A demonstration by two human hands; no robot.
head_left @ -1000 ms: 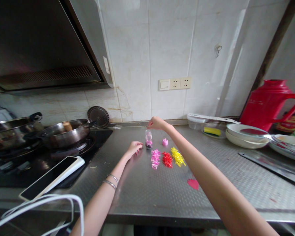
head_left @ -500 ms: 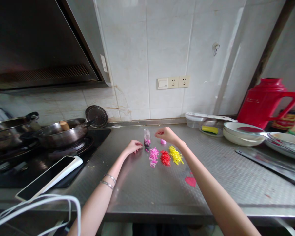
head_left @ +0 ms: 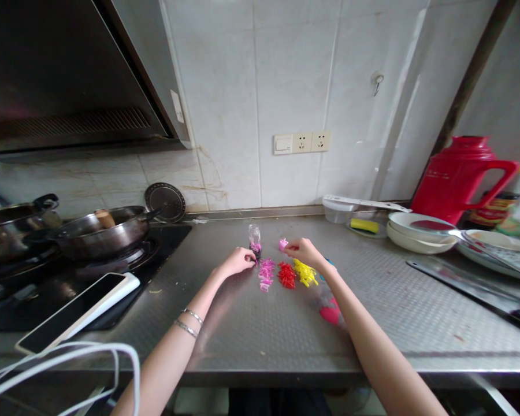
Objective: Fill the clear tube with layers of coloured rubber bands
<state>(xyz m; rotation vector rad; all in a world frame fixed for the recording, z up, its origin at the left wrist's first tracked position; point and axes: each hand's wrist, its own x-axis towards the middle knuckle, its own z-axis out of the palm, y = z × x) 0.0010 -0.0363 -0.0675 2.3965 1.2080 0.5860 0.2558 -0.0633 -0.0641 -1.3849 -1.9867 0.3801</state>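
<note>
Head view: two hands working around a tiny bottle and cap
Left hand (head_left: pixel 238 261) is resting loosely curled and empty, just left of the clear bottle (head_left: pixel 255 238). Right hand (head_left: pixel 302 252) is pinching narrowly at the pink cap (head_left: pixel 282 244), beyond the coloured clips (head_left: pixel 286 275). The cap is probably light, hard and slippery, best gripped by fingertips on its sides

A home kitchen in use

A range hood (head_left: pixel 69 69) is hanging over a gas stove (head_left: pixel 125 260) where two steel pans (head_left: pixel 99 231) are sitting, and a pot lid (head_left: pixel 165 202) is leaning against the white tiled wall (head_left: pixel 286 69). A patterned steel counter (head_left: pixel 264 341) is running along under the wall sockets (head_left: pixel 302 142). At its right end, stacked white dishes (head_left: pixel 416 231), a yellow sponge (head_left: pixel 363 225) and a red thermos jug (head_left: pixel 455 173) are standing. A phone (head_left: pixel 73 312) is lying on the stove's edge.
</note>
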